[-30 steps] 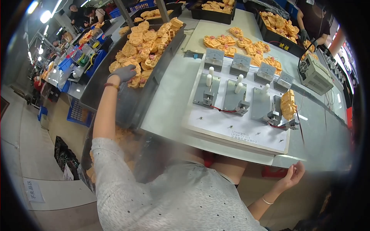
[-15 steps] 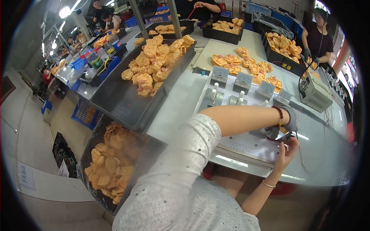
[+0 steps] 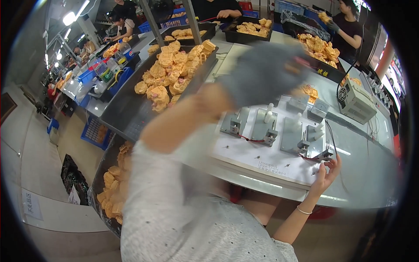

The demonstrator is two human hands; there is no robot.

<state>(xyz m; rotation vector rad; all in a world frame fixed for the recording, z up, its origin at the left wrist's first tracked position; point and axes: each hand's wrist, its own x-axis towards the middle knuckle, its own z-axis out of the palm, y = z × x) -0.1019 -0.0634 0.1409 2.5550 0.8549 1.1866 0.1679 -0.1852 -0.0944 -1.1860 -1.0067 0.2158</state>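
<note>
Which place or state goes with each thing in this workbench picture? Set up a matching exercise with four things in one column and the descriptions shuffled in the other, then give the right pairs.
Things
1. left hand
2. right hand
3. black tray
4. grey box with a fan grille

Descriptions
A. at the right end of the table, with a cable running from it
B. bare, at the near edge of the white fixture board
C. gloved in grey, raised and blurred over the table
D. holds a heap of yellow moulded parts

Pairs: 1-C, 2-B, 3-D, 4-A
</note>
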